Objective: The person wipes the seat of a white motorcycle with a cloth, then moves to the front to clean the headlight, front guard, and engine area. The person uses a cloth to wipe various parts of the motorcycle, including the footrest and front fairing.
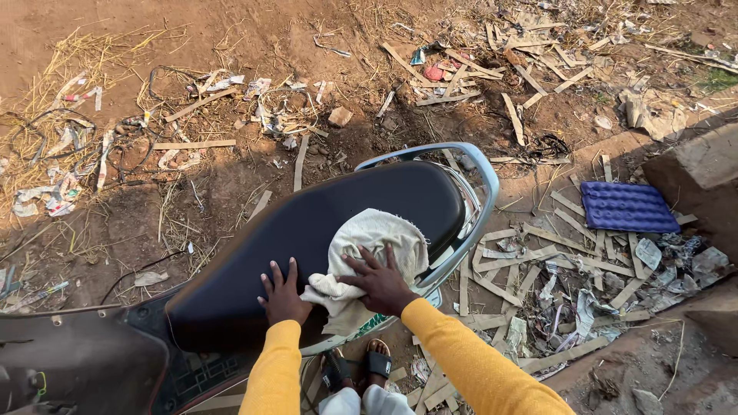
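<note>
A black scooter seat (pixel 338 223) runs from lower left to upper right, with a pale blue grab rail (pixel 483 177) at its far end. A crumpled off-white cloth (pixel 377 250) lies on the near side of the seat. My right hand (pixel 378 283) presses flat on the cloth, fingers spread. My left hand (pixel 282 296) rests flat on the bare seat just left of the cloth, fingers apart and holding nothing. Both arms wear yellow sleeves.
The scooter's dark front body (pixel 77 361) fills the lower left. Bare dirt with wood strips, paper scraps and wires lies all around. A blue padded mat (pixel 626 207) lies at the right beside a stone block (pixel 696 180). My sandalled feet (pixel 357 369) stand below the seat.
</note>
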